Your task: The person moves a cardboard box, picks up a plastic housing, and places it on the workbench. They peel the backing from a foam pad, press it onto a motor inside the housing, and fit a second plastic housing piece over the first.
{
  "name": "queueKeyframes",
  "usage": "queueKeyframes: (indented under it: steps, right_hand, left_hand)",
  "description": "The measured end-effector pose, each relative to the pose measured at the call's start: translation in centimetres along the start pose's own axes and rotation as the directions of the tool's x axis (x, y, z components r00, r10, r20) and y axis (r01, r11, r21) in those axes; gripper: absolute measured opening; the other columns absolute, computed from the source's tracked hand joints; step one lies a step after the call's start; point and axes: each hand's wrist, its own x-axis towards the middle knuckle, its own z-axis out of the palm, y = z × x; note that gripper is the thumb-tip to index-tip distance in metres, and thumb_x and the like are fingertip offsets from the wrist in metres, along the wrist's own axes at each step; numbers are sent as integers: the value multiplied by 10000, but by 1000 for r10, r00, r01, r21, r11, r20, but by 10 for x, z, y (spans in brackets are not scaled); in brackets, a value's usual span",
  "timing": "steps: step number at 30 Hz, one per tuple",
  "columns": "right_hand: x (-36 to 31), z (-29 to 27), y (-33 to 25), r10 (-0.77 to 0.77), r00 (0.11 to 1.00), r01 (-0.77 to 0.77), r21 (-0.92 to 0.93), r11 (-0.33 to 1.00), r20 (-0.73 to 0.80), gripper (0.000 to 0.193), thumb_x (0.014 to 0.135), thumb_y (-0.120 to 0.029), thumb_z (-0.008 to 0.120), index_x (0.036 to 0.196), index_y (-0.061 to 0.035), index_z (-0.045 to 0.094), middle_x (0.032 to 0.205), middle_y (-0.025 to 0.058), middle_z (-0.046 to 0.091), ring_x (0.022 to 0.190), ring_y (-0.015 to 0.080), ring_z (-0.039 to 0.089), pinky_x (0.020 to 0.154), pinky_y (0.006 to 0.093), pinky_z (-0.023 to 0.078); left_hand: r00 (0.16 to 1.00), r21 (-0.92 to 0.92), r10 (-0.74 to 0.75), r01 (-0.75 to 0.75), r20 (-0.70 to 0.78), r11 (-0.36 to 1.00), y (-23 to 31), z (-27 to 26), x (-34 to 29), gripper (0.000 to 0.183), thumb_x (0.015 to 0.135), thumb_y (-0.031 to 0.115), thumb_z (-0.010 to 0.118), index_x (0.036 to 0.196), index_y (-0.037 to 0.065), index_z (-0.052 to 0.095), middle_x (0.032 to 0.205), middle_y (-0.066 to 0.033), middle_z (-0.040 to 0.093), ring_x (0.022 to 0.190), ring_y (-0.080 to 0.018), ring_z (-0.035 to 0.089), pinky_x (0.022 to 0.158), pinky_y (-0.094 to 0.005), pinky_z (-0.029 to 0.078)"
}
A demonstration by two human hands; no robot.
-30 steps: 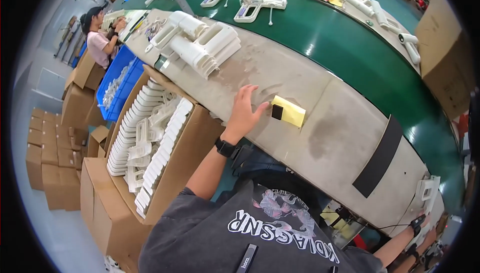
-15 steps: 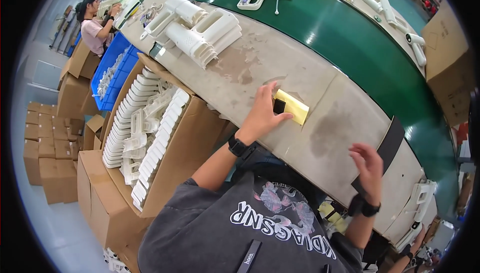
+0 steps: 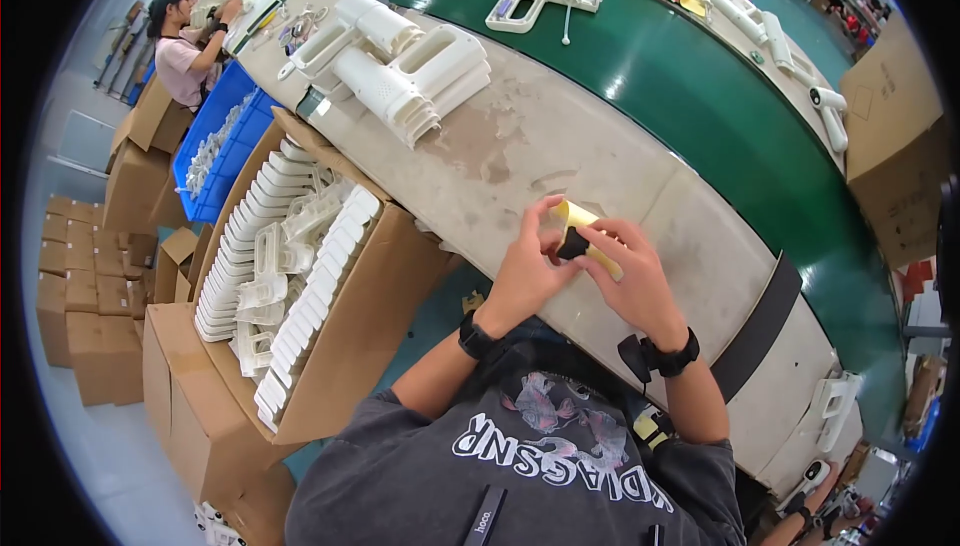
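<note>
Over the worktable, both my hands meet at a small yellow sheet (image 3: 577, 213), which is curled and tilted. A small black piece (image 3: 573, 245) lies against it, between my fingertips. My left hand (image 3: 532, 264) is closed on the sheet's left side, its thumb beside the black piece. From the right, my right hand (image 3: 637, 276) closes on the sheet too, its fingers over the yellow and its thumb near the black piece. Fingers partly hide both items, so I cannot tell whether the black piece is still stuck to the sheet.
White plastic housings (image 3: 400, 71) are stacked left on the worktable (image 3: 660, 186). A cardboard box (image 3: 365, 311) of white shells and a blue bin (image 3: 228, 158) stand left. Behind runs a green conveyor (image 3: 640, 86) carrying gun-shaped parts (image 3: 540, 3). A black strip (image 3: 757, 336) crosses the table's right.
My right hand has come in from the right and joined my left at the yellow sheet. The sheet is now more curled, and the black piece is turned.
</note>
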Motion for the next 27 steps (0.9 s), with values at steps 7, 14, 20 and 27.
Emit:
queueKeyframes:
  steps: [7, 14, 20, 27]
  right_hand:
    - [-22, -12, 2, 272, 952, -303, 330, 894, 139, 319, 796, 1, 782, 1111, 0, 727, 988, 71, 684, 819, 139, 604, 772, 280, 491]
    - [-58, -14, 14, 406, 906, -406, 523, 749, 123, 247, 863, -29, 745, 1099, 30, 702, 956, 59, 652, 839, 134, 606, 793, 272, 490]
    - [-76, -13, 25, 449, 870, -465, 636, 616, 203, 207, 927, -22, 670, 1126, 32, 648, 1028, 19, 644, 948, 100, 603, 853, 250, 476]
    - [-78, -11, 15, 537, 832, -495, 628, 600, 142, 195, 963, -59, 633, 1137, 28, 642, 1078, 49, 686, 989, 119, 615, 910, 261, 467]
  left_hand:
    - [934, 205, 278, -324, 225, 924, 11, -10, -13, 791, 843, 29, 736, 1531, 201, 386, 989, -144, 678, 865, -342, 664, 789, -414, 546]
    - [893, 92, 257, -310, 370, 946, 12, 6, -13, 739, 884, 97, 735, 1528, 220, 393, 1033, -110, 688, 928, -305, 680, 833, -397, 548]
    - [896, -48, 223, -222, 384, 974, 1, 10, -11, 576, 900, 124, 715, 1433, 176, 501, 1049, -114, 700, 896, -270, 691, 826, -372, 550]
    - [897, -125, 192, -155, 397, 980, 3, 23, -21, 440, 932, 144, 672, 1341, 69, 529, 1059, -141, 693, 874, -263, 688, 796, -362, 544]
